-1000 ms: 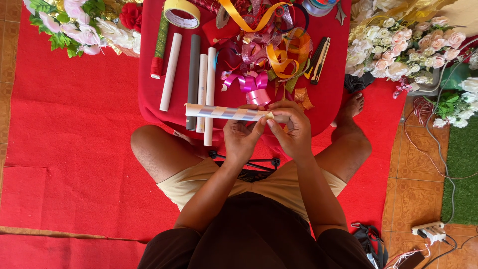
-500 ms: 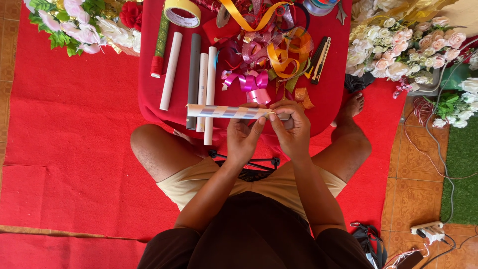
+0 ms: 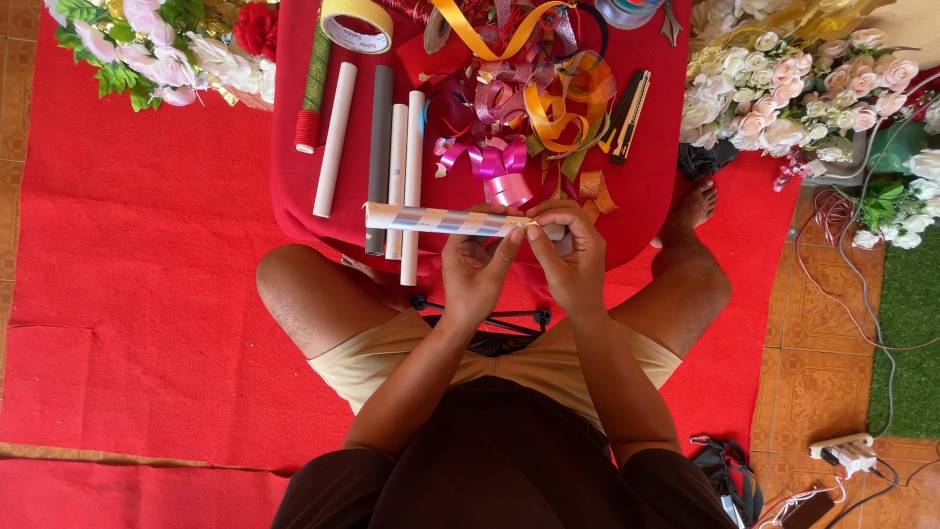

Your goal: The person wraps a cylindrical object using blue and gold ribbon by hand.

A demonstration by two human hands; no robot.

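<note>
Both hands gripping a ribbon-wrapped tube (image 3: 441, 219), held level over the near edge of the red table (image 3: 656, 176). Left hand (image 3: 477, 266) is pinching the tube from below, fingers closed on it; right hand (image 3: 571, 257) is clamping its right end, fingertips curled over the top. On the table beyond the tube: white tubes (image 3: 336, 137) and a grey tube (image 3: 380, 147) lying side by side, a purple bow (image 3: 490, 162) just behind the hands, orange ribbon (image 3: 558, 103) farther back, tape roll (image 3: 357, 24) at the far edge.
</note>
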